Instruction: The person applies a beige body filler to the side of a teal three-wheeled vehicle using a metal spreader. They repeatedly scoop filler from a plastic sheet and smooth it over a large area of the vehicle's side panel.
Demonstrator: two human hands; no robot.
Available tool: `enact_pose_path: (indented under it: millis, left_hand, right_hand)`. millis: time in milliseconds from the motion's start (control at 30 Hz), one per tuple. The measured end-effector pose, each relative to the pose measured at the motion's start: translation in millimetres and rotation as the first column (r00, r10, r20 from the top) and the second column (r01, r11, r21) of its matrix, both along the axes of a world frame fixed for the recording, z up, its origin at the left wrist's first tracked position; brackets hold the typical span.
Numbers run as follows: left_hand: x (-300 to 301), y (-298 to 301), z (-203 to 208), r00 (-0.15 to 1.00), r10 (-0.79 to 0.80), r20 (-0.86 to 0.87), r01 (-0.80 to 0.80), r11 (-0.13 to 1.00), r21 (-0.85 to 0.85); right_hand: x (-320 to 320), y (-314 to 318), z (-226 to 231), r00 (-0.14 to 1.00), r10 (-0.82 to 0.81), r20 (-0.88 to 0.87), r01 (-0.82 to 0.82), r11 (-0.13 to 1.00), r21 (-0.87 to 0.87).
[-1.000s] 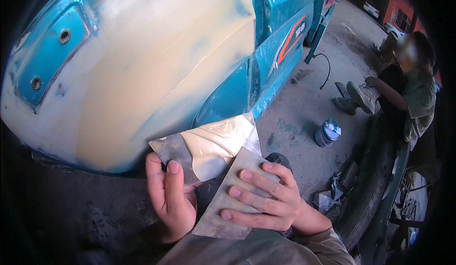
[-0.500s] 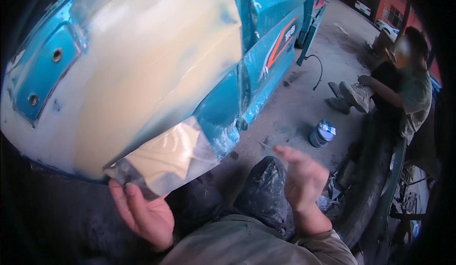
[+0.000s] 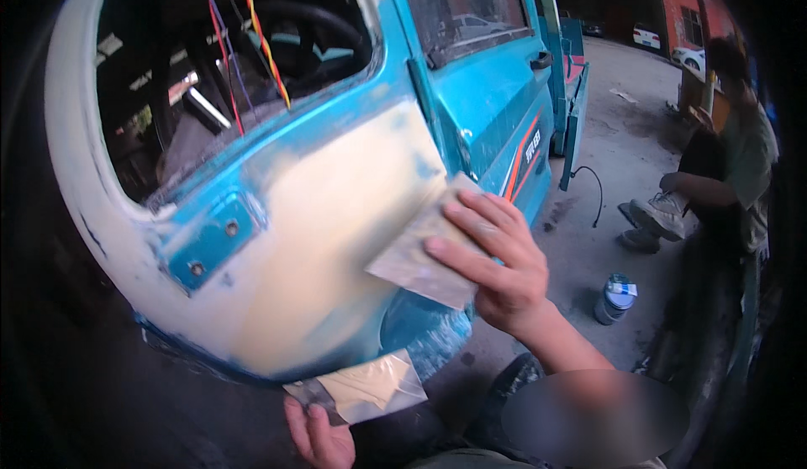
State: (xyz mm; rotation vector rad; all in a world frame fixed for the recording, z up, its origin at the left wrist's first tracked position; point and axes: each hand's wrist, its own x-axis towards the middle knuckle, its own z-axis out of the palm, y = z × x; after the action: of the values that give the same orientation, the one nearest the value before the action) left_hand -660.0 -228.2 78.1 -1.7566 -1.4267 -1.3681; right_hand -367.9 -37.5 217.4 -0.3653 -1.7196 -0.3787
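Note:
My left hand (image 3: 319, 437) pinches one end of a flat grey mixing board (image 3: 410, 376) with a smear of cream body filler (image 3: 366, 385) on it. The board sits low, below the bottom edge of the teal vehicle cab. My right hand (image 3: 504, 271) grips a thin, flat, greyish filler spreader (image 3: 416, 255), fingers spread over its face. The spreader lies at the right side of the cream-coated front panel (image 3: 311, 192), near the door seam; whether its far edge touches is hard to tell. Bare teal paint shows around a bracket plate (image 3: 213, 239) with two holes.
Coloured wires (image 3: 261, 36) hang in the cab's open window frame. A teal door (image 3: 487, 82) with orange stripes stands to the right. On the ground is a blue-grey can (image 3: 616, 299). Another person (image 3: 740, 158) sits at the far right. A thin black cable (image 3: 600, 196) curves beside the cab.
My right hand has moved up from beside my knee to the panel with the spreader, which showed only edge-on before. The view has tilted up, bringing in the window opening. My left hand still holds the board.

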Motion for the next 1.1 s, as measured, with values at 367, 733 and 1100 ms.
enact_pose_path:
  millis: [367,733,1100]
  left_hand:
    - [-1.9,-3.9,-10.0,0.991,0.007,-0.131,0.0,0.999,0.053]
    - [18.3,-9.1,-2.9,0.487,-0.511,0.708,0.523,0.82,0.232]
    - [-3.0,-4.6,-18.3,0.994,-0.108,0.016,0.108,0.993,-0.056]
  right_hand:
    - [-46.8,54.8,51.4,0.994,-0.068,-0.084,0.073,0.995,0.066]
    - [-55.2,61.5,62.5,0.996,-0.018,-0.083,0.018,1.0,0.004]
    - [-53.0,66.0,61.2,0.998,0.015,-0.057,-0.016,1.0,-0.017]
